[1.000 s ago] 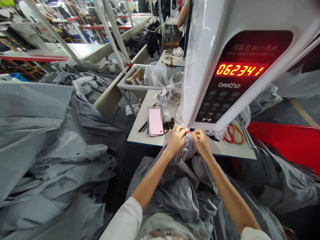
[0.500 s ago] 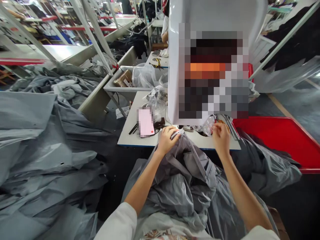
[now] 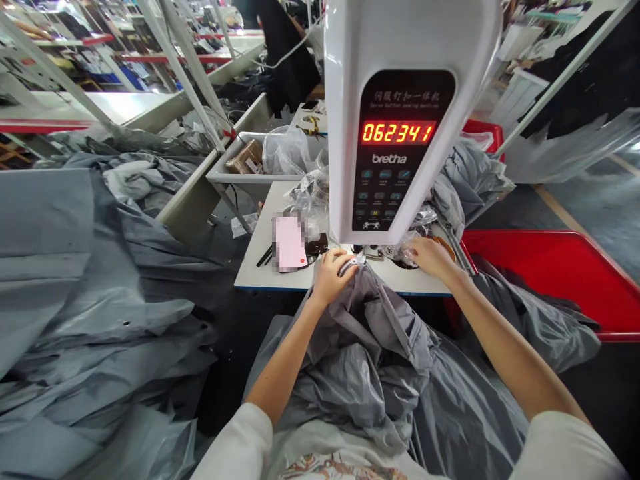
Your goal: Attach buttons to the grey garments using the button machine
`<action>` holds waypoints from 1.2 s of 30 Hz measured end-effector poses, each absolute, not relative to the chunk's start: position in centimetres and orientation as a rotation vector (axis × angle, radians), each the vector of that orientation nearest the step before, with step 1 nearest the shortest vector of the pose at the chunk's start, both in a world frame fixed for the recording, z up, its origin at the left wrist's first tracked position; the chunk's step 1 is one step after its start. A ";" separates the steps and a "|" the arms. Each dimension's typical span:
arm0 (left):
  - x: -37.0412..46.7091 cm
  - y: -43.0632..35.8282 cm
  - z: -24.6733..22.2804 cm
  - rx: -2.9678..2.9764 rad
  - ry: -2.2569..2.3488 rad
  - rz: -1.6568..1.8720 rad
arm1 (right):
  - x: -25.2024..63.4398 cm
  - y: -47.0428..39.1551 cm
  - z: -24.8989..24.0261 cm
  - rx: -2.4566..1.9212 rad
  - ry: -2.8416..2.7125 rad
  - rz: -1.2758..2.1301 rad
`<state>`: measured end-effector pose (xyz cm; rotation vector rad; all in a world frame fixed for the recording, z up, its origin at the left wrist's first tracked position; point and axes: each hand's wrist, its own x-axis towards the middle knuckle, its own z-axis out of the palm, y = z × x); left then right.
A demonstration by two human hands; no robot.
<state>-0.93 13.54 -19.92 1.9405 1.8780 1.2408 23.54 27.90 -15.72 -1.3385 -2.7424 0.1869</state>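
Grey garment (image 3: 380,333): at my left hand (image 3: 330,277), whose closed fingers pinch its edge. Clear bag (image 3: 400,251): at my right hand (image 3: 434,257), fingers partly curled, grip unclear. Machine head (image 3: 340,120): ahead, hiding some tabletop (image 3: 273,279). Phone (image 3: 290,243): left. Red tray (image 3: 530,267): right.

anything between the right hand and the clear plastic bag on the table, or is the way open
Nothing visible stands between them: the right hand is right at the clear plastic bag, though whether it touches is hard to tell. The left hand is off to the side, holding the grey fabric.
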 end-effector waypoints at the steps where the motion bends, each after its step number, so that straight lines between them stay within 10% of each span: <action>1: -0.9 13.6 -19.9 1.936 1.880 1.232 | 23.5 27.9 -15.7 -1.366 -2.751 0.164; 36: -1.0 13.5 -19.9 1.958 1.879 1.264 | 23.8 27.4 -15.5 -1.384 -2.731 0.155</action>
